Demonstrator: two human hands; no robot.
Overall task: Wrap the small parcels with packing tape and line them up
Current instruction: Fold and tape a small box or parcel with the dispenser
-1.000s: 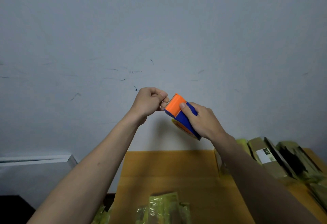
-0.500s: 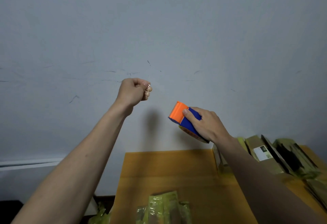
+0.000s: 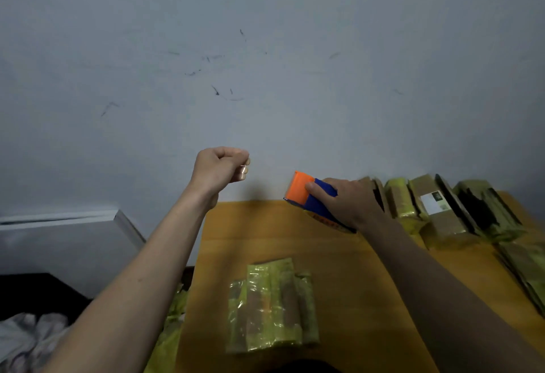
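- Left hand (image 3: 220, 169): raised in front of the wall, forearm stretched up from the lower left, fingers curled in, thumb and fingertips pinching the end of a clear strip of tape, which is barely visible.
- Right hand (image 3: 349, 203): reaching forward over the far edge of the table (image 3: 354, 269), fingers wrapped round the tape dispenser (image 3: 309, 197), index finger lying on its orange front.
- Tape dispenser: orange and blue, tilted, orange end pointing toward the left hand; well apart from that hand, with a gap of bare wall between.
- Wrapped parcel (image 3: 272, 305): yellow-green, glossy with tape, lying flat on the table near the front edge, below and between both hands, touched by neither.
- Row of parcels (image 3: 436, 210): lined up along the wall at the table's right rear, just behind the right hand; one bears a white label.
- Grey cloth (image 3: 26, 334): crumpled, lower left, off the table.
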